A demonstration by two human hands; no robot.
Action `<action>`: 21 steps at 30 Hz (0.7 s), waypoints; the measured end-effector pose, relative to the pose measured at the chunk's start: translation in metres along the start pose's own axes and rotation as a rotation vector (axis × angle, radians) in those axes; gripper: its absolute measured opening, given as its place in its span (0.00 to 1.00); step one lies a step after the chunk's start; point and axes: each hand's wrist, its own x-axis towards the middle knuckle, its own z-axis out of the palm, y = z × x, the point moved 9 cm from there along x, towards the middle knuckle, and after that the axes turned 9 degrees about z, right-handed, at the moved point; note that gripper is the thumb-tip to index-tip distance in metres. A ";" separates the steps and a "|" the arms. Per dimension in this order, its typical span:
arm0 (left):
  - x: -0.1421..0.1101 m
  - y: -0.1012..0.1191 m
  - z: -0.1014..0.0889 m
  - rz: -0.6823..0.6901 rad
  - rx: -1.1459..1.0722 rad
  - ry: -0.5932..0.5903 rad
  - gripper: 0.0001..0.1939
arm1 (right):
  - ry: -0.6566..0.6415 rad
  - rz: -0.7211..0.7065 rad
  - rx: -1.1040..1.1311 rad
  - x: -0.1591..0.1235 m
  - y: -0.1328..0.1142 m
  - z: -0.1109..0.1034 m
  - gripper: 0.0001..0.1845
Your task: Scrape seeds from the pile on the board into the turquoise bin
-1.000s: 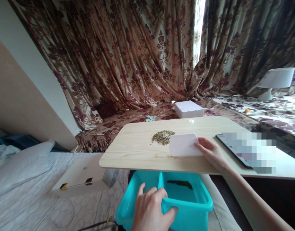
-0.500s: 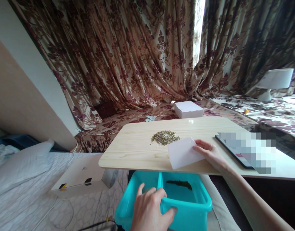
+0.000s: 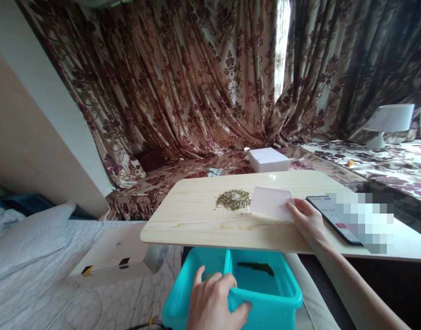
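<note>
In my right hand (image 3: 309, 223) is a thin white plastic card (image 3: 271, 202), pinched at its right end between thumb and fingers. The card's left edge meets the right side of a pile of small green and brown bits (image 3: 232, 200), perhaps seeds or dried herb, lying on a pale wooden tabletop (image 3: 186, 224). Below the table's near edge stands a turquoise two-compartment bin (image 3: 265, 298). My left hand (image 3: 215, 300) grips the bin's near rim by the divider, thumb outside, fingers curled inward. A strip of dark green material (image 3: 257, 266) lies in the right compartment.
A large phone or tablet (image 3: 334, 217), partly blurred out, lies on the right of the tabletop. Behind the table sits a white box (image 3: 268, 159). A pale carton (image 3: 110, 250) rests on the bed at left. A lamp (image 3: 390, 118) stands far right.
The white card has shifted away from me and tilted, so its left edge now sits beside the pile. The pile's right side is pushed in slightly. My left hand stays on the bin.
</note>
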 end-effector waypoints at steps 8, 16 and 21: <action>-0.002 0.000 0.000 0.010 0.000 -0.009 0.02 | 0.008 -0.035 -0.032 -0.003 -0.005 0.000 0.11; -0.003 -0.002 -0.001 -0.007 -0.017 -0.015 0.03 | -0.014 -0.080 -0.026 -0.006 -0.010 0.003 0.12; -0.003 -0.002 -0.001 -0.018 -0.045 -0.021 0.03 | -0.042 -0.071 -0.027 -0.004 -0.008 0.007 0.12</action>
